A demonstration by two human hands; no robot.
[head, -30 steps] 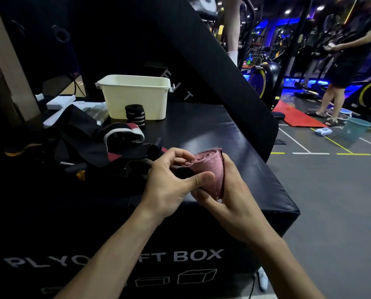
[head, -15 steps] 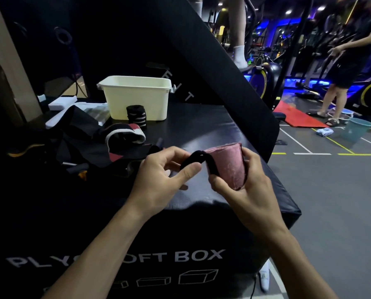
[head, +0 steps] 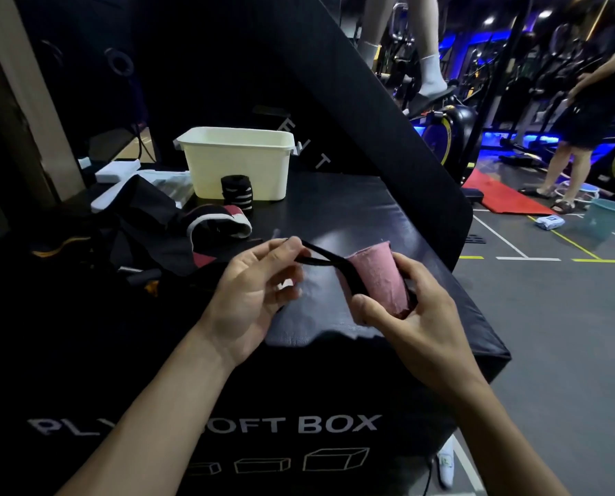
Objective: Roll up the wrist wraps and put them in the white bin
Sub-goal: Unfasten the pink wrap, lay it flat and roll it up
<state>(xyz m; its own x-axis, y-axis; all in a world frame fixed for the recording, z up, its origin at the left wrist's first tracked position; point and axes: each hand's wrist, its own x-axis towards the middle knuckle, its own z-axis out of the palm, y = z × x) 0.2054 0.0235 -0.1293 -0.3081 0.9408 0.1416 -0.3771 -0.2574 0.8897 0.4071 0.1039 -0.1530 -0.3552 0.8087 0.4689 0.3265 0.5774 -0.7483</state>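
Securing the pink roll with its black strap

The right hand [head: 417,316] is gripping the rolled pink wrap [head: 381,277] with thumb and fingers curled round it, just above the near edge of the black box serving as a bench [head: 334,205], while the left hand [head: 256,281] is pinching the black strap [head: 320,257] and pulling it out to the left. The white bin [head: 238,162] is standing well apart at the far side, with a black-and-white roll [head: 237,192] touching its front. If the right hand is loosening as the strap is being pulled, the roll could be springing open or slipping off the edge to the floor. Compared with half a second ago, the strap is stretching further out and the hands are standing wider apart.
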